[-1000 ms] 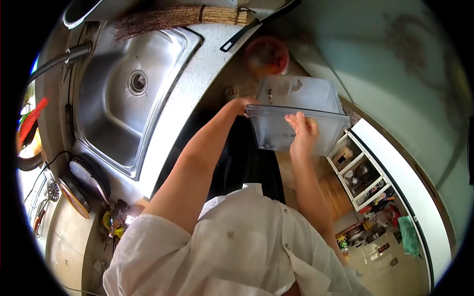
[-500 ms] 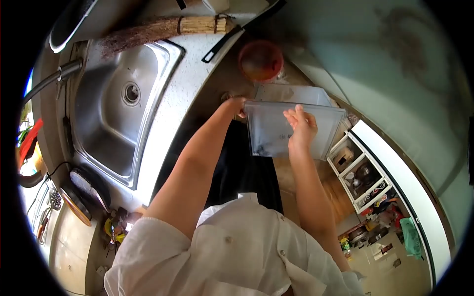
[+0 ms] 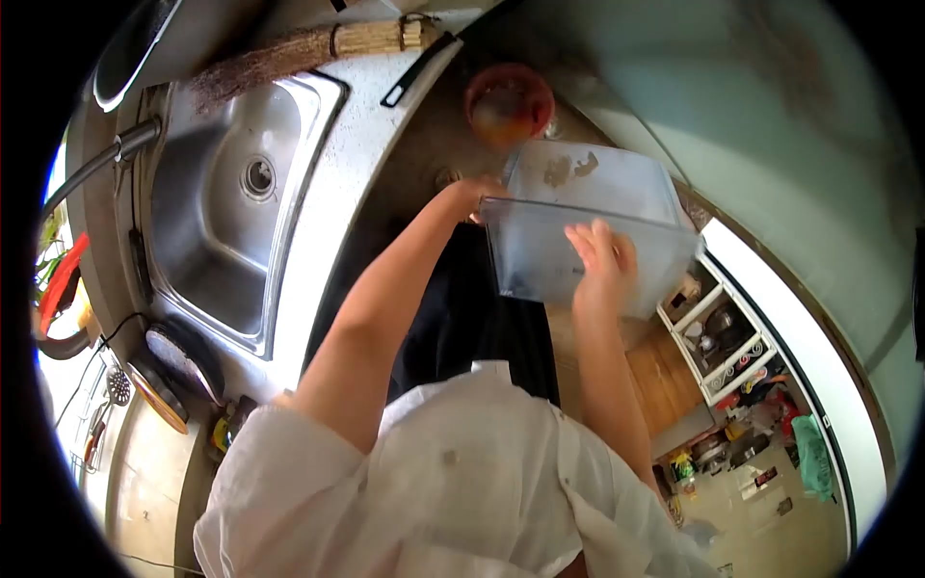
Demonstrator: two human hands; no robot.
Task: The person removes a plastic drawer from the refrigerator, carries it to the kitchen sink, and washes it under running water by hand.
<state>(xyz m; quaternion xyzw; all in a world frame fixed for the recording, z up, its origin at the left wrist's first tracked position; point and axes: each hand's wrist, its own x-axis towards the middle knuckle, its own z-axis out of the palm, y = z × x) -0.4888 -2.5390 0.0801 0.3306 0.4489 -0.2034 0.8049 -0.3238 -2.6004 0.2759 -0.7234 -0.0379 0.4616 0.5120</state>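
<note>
A clear plastic bin (image 3: 540,255) hangs in front of me, tilted so that its inside shows, with brown residue on the far wall. My left hand (image 3: 474,197) grips its left upper corner, the fingers partly hidden behind the rim. Against the near wall is my right hand (image 3: 605,260), with its fingers bent and drawn near each other; it is slightly blurred, and I cannot make out anything in it. Beyond the bin, a red bucket (image 3: 509,104) stands on the floor.
On the left is a steel sink (image 3: 217,250) in a speckled counter (image 3: 361,125). A straw brush (image 3: 318,53) lies across the sink's far edge, beside a black handle (image 3: 416,72). Pans (image 3: 183,361) lean at lower left. A white shelf rack (image 3: 718,337) stands at right.
Over the last half second the bin has tipped, showing more of its far wall again. My right hand has shifted slightly right and down. My left hand keeps its hold on the corner.
</note>
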